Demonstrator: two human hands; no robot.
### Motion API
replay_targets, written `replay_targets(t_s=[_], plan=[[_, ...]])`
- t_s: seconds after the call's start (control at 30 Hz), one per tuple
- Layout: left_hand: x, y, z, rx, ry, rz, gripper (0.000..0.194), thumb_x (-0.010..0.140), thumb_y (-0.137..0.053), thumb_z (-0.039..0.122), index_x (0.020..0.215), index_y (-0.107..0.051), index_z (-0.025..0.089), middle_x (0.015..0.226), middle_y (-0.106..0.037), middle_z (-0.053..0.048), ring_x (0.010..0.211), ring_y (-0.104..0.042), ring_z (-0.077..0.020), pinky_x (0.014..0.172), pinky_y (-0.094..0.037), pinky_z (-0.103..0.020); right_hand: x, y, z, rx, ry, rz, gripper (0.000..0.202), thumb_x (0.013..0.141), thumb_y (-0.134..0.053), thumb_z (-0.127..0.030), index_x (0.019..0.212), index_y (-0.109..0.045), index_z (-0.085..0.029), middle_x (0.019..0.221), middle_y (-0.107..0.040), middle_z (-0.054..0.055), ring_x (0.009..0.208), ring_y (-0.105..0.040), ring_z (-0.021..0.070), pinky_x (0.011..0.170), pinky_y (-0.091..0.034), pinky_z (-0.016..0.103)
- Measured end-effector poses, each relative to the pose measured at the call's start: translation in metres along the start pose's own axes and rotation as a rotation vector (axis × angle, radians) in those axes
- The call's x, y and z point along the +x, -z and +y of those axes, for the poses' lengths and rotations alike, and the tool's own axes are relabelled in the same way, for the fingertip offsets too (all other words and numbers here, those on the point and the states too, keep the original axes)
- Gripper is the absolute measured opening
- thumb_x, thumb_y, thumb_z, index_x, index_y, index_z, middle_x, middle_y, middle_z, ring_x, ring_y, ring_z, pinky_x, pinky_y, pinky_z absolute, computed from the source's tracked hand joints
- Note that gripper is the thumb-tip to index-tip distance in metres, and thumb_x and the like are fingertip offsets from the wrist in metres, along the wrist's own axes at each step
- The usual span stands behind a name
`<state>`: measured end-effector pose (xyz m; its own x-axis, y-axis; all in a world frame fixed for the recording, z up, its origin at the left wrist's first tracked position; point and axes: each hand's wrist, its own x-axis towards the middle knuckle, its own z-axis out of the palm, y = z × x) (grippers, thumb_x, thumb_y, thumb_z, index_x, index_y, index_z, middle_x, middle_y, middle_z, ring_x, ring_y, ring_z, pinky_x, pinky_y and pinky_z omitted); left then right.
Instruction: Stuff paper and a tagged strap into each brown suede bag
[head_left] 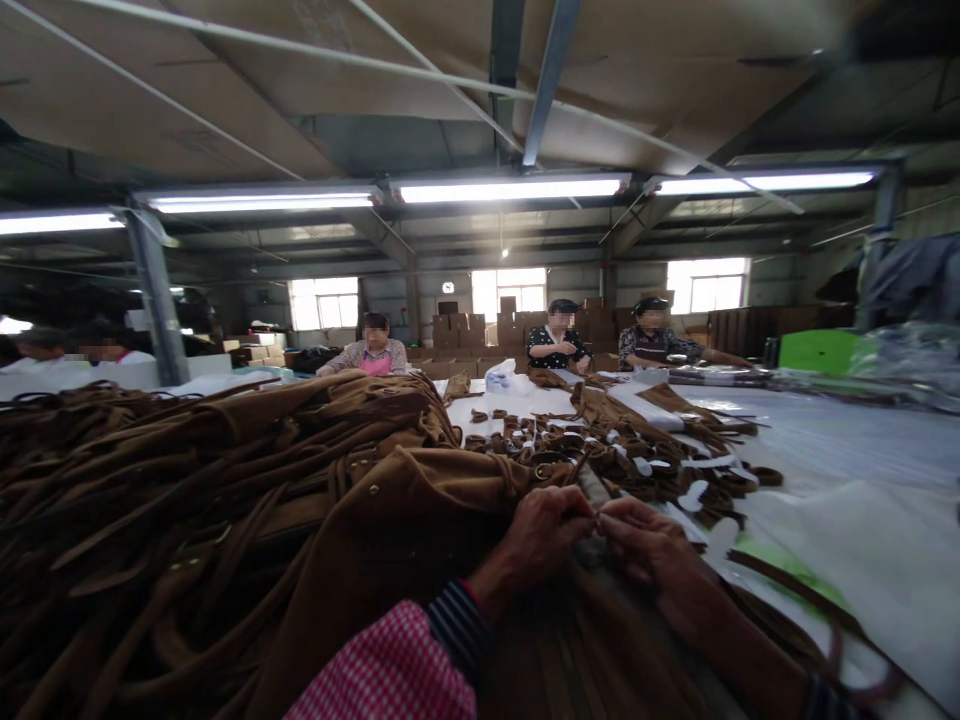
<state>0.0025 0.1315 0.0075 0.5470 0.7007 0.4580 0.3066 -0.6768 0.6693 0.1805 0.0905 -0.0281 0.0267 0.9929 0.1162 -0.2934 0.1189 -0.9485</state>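
My left hand (534, 538) and my right hand (654, 548) meet at the middle, with the fingertips of both pinched close together. What they pinch is too small and dim to make out. Under and around them lies a brown suede-like piece (442, 500) with a small metal stud, perhaps part of a bag. A pale strip (594, 488) shows just beyond my fingertips. To the left rises a big heap of brown straps and bag-like pieces (225, 450), some with brass-coloured fittings.
Small brown strap loops with white paper pieces (577, 440) lie scattered over the white table (810, 430) ahead. Clear plastic sheeting (862, 540) covers the right side. Several people work across the table, and a green panel (817, 352) stands at the right.
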Motion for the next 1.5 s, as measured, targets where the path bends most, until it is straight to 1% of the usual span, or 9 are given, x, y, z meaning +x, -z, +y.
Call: replay_targets(t_s=[0.17,0.53,0.83,1.0,1.1,1.2,1.3,1.4,1.5], plan=[[0.001,0.001,-0.003,-0.012,-0.032,-0.023,0.009,0.084,-0.068,0.021,0.087,-0.075,0.017,0.080,-0.070,0.000,0.081,-0.062,-0.0166,0.074,-0.042,-0.025,-0.001,0.000,-0.002,0.012,0.021,-0.016,0.036,0.065,-0.091,-0.042,0.081,-0.072,-0.016,0.061,-0.047,-0.006,0.049,-0.028,0.0031,0.041,-0.016,0.017],[0.003,0.000,-0.003,0.179,-0.080,-0.045,0.007,0.088,-0.068,0.020,0.084,-0.073,0.018,0.083,-0.070,-0.001,0.084,-0.062,-0.0173,0.076,-0.042,-0.026,-0.007,0.002,-0.005,-0.145,0.035,0.008,0.039,0.069,-0.086,-0.048,0.083,-0.071,-0.015,0.059,-0.054,-0.004,0.048,-0.038,0.0063,0.040,-0.021,0.018],[0.001,-0.001,0.005,0.398,-0.019,-0.074,0.009,0.091,-0.065,0.019,0.084,-0.070,0.019,0.086,-0.068,-0.001,0.087,-0.062,-0.0177,0.080,-0.040,-0.029,-0.008,-0.010,-0.008,-0.292,0.036,0.099,0.037,0.069,-0.081,-0.048,0.072,-0.067,-0.015,0.049,-0.051,-0.005,0.042,-0.036,0.0058,0.041,-0.020,0.020],[0.003,0.001,0.005,0.411,-0.017,-0.050,0.009,0.093,-0.066,0.021,0.085,-0.070,0.019,0.088,-0.067,-0.001,0.086,-0.061,-0.0171,0.079,-0.041,-0.029,-0.004,-0.009,-0.010,-0.311,0.051,0.042,0.034,0.072,-0.078,-0.047,0.075,-0.067,-0.015,0.054,-0.056,-0.003,0.044,-0.040,0.0073,0.041,-0.024,0.021],[0.001,0.010,0.018,0.491,-0.133,-0.082,0.010,0.097,-0.061,0.023,0.099,-0.070,0.022,0.102,-0.070,-0.002,0.100,-0.060,-0.0199,0.085,-0.040,-0.033,-0.006,0.011,-0.028,-0.354,0.090,-0.031,0.033,0.077,-0.074,-0.047,0.083,-0.071,-0.015,0.061,-0.061,-0.002,0.050,-0.046,0.0097,0.046,-0.032,0.023],[-0.008,0.018,0.042,0.604,-0.313,-0.242,0.025,0.098,-0.052,0.012,0.111,-0.067,0.028,0.119,-0.070,-0.001,0.120,-0.053,-0.0212,0.099,-0.032,-0.039,-0.013,0.053,-0.057,-0.636,0.246,-0.002,0.028,0.083,-0.068,-0.041,0.088,-0.075,-0.015,0.074,-0.069,0.003,0.066,-0.057,0.0153,0.062,-0.043,0.029],[-0.022,0.017,0.067,0.692,-0.348,-0.458,0.039,0.089,-0.048,-0.002,0.107,-0.065,0.028,0.104,-0.072,0.001,0.110,-0.057,-0.0187,0.110,-0.021,-0.044,-0.021,0.098,-0.073,-1.033,0.251,-0.012,0.027,0.085,-0.065,-0.037,0.094,-0.077,-0.015,0.089,-0.074,0.007,0.082,-0.064,0.0222,0.077,-0.046,0.034],[-0.030,0.010,0.088,0.771,-0.333,-0.610,0.034,0.081,-0.055,0.002,0.105,-0.061,0.026,0.100,-0.068,0.002,0.100,-0.056,-0.0193,0.113,-0.016,-0.048,-0.025,0.122,-0.060,-1.216,0.190,-0.139,0.038,0.085,-0.065,-0.040,0.115,-0.073,-0.017,0.105,-0.074,0.010,0.092,-0.066,0.0265,0.082,-0.047,0.036],[-0.027,0.011,0.101,0.842,-0.325,-0.692,0.027,0.078,-0.064,0.013,0.102,-0.060,0.025,0.102,-0.065,0.000,0.100,-0.052,-0.0218,0.103,-0.026,-0.043,-0.024,0.126,-0.032,-1.321,0.297,-0.175,0.048,0.088,-0.063,-0.036,0.131,-0.063,-0.015,0.123,-0.069,0.015,0.113,-0.062,0.0318,0.097,-0.045,0.041]])
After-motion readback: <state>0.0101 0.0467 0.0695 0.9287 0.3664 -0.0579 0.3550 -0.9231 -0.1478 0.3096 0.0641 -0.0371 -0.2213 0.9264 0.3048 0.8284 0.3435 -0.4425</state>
